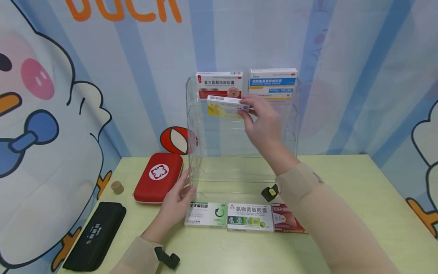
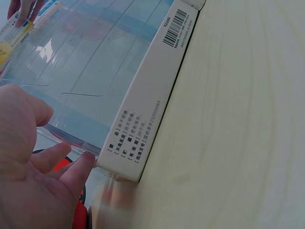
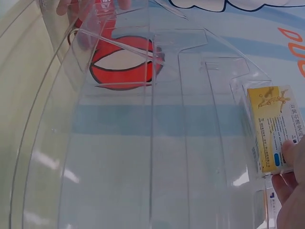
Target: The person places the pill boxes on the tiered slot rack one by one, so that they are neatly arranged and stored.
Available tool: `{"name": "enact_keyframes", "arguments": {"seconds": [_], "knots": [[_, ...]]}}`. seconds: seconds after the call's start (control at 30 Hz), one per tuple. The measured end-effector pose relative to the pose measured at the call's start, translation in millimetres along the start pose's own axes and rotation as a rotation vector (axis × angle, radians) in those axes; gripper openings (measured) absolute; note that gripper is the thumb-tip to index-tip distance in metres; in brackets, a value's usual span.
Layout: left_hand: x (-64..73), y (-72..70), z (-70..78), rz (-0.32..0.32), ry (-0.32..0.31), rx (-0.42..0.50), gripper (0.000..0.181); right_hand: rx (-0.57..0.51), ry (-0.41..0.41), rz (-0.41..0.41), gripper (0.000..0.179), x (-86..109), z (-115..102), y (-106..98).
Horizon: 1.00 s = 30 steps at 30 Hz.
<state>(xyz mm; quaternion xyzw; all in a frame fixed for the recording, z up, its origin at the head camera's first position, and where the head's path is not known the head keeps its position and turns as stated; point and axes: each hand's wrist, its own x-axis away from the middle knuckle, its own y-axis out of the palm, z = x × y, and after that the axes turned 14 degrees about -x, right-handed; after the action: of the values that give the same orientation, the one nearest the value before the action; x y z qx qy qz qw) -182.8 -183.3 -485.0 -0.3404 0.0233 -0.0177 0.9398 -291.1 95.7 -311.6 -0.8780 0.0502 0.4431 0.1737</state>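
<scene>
Yellow table (image 1: 219,249) fronts a striped backdrop (image 1: 147,68); right hand (image 1: 264,122) pinches a box (image 1: 222,108), left hand (image 1: 175,201), fingers parted, touches the rack (image 1: 194,160).

We see a held box (image 1: 219,109) in white and yellow, with a golden figure and small blue marks; the rack (image 1: 189,114) is colourless and see-through. The upper left box (image 1: 219,82) is white above a red band, the upper right box (image 1: 272,82) white with blue bands. Below, we find the left box (image 1: 202,217) white and green, the middle box (image 1: 249,219) white with a green picture strip, the right box (image 1: 285,219) red with white lettering. The case (image 1: 145,192) is red with a white round emblem, the pouch (image 1: 97,236) black, the table (image 1: 236,249) pale yellow-green, the sleeves (image 1: 332,220) beige, the backdrop (image 1: 239,42) striped in two blues.
</scene>
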Motion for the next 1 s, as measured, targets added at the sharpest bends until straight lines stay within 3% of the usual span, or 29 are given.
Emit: {"name": "enact_keyframes", "arguments": {"seconds": [0.33,1.0], "knots": [[-2.2,0.8,-0.9,0.007,0.023,-0.001,0.079,0.101,0.022,-0.038,0.023,4.1,-1,18],[-2.3,0.1,-1.6,0.005,0.023,-0.004,0.079,-0.015,0.090,-0.093,0.026,5.7,13,29]]}}
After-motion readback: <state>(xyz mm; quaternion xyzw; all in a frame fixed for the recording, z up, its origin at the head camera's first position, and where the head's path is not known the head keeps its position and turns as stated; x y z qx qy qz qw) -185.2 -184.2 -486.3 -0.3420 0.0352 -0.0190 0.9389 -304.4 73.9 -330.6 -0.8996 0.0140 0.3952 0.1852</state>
